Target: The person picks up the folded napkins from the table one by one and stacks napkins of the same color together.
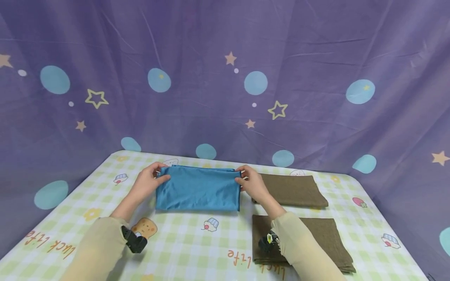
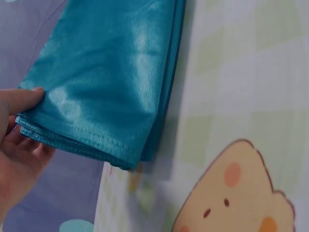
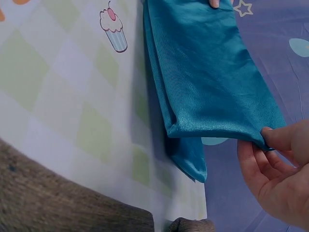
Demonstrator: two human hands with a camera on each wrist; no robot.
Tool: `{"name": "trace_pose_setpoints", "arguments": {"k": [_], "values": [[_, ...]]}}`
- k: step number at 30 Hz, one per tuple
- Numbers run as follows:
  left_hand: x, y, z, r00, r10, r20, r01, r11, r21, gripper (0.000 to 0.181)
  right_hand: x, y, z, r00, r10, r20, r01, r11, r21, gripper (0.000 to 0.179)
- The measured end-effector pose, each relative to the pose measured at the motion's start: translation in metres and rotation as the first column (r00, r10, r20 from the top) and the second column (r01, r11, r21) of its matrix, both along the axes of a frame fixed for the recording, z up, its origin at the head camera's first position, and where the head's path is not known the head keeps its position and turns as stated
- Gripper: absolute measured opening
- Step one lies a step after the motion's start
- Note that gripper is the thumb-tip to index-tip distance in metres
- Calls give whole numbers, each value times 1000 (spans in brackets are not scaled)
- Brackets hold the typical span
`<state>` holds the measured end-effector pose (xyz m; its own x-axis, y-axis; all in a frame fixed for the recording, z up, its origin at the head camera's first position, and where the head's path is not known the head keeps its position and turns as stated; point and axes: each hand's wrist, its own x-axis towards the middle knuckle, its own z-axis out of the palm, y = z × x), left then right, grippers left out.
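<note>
A folded blue cloth (image 1: pixel 198 189) with a satiny sheen hangs between both hands over the back middle of the table. My left hand (image 1: pixel 149 181) pinches its upper left corner, thumb in front and fingers behind. At the upper right corner, my right hand (image 1: pixel 252 183) pinches it the same way. In the left wrist view the cloth's stitched edge (image 2: pixel 77 140) shows several layers. The right wrist view shows a loose lower flap (image 3: pixel 188 157) drooping below the folded layers of the cloth.
Two folded brown cloths lie on the right side: one at the back (image 1: pixel 291 190), another nearer the front (image 1: pixel 321 234), partly under the right forearm. A checked, printed tablecloth (image 1: pixel 183 242) covers the table. Behind it hangs a purple curtain (image 1: pixel 211 117).
</note>
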<state>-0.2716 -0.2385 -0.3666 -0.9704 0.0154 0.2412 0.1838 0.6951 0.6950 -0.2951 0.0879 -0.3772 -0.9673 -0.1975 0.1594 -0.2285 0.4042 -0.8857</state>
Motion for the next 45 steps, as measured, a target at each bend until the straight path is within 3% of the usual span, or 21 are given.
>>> {"name": "trace_pose_setpoints", "arguments": {"k": [12,20,27,45], "values": [[-13,5,9,999,14,-32,-15,999,-35,30,-7,0,6,1000,-19,9,19,999,29,25],[-18,5,14,1000,12,6,-12,999,-36,33,-15,-1,7,1000,-28,-10,28,999,30,25],[-24,6,18,1000,5,-2,-6,998,-55,35,-20,-3,8,999,-23,-39,26,998,65,26],[-36,9,29,1000,8,1,-8,1000,-13,34,-32,-5,13,999,-30,9,30,998,53,30]]}}
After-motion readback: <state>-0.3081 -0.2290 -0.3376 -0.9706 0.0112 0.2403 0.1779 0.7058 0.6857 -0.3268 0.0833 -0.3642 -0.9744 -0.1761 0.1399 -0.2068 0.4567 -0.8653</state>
